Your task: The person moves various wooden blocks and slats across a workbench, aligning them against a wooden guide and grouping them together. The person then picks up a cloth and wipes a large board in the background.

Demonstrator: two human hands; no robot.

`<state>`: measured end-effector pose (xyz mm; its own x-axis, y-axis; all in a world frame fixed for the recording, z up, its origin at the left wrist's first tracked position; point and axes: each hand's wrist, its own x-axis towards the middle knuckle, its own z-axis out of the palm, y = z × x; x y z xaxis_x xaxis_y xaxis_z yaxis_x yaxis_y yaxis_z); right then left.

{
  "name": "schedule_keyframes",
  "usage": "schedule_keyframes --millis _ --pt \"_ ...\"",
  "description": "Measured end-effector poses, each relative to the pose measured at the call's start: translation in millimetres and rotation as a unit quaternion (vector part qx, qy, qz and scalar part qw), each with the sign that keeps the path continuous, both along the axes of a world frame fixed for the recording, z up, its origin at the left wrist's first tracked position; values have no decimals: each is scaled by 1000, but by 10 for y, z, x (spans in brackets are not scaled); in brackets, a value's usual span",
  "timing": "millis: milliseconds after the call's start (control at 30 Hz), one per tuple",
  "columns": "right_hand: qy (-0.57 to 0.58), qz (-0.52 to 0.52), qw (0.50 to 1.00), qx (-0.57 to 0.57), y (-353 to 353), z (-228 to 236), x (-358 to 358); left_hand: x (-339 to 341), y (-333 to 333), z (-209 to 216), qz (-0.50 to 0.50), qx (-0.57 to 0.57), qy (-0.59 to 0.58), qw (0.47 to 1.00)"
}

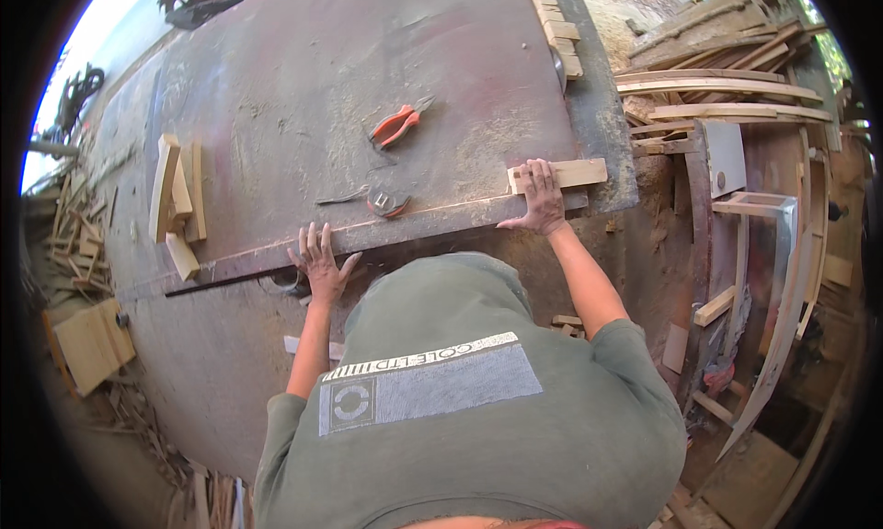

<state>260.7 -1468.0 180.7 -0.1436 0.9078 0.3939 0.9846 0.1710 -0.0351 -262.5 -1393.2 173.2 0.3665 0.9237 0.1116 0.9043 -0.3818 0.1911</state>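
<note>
My left hand rests on the front edge of a large, dusty workbench, its fingers spread and nothing held. Farther right, my right hand lies across a short pale wood block near the bench's right corner. Its fingers stretch over the block and the thumb points left along the edge. Between my hands, set a little back, is a round orange and black tool, perhaps a tape measure. Beyond it lie pliers with orange handles, jaws pointing to the far right.
Several wood pieces stand and lie on the bench's left part. A row of small wood blocks lines its far right side. Stacked boards and a wooden frame are to the right. Scrap wood covers the ground at left.
</note>
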Motion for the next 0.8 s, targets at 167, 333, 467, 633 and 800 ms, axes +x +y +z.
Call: schedule_keyframes --millis 167,333,467,633,800 --pt "2 1 1000 12 714 33 208 240 785 54 -3 -4 6 1000" --pt "-13 -9 1000 17 1587 121 422 469 1687 107 8 -19 25 999" --pt "-18 -14 1000 11 1941 113 520 558 2037 108 3 -38 30 999" --pt "-12 -21 1000 3 2114 90 574 617 2259 92 -2 -62 34 997" --pt "-26 -34 999 -12 2319 135 663 735 2574 67 -5 -84 47 995"
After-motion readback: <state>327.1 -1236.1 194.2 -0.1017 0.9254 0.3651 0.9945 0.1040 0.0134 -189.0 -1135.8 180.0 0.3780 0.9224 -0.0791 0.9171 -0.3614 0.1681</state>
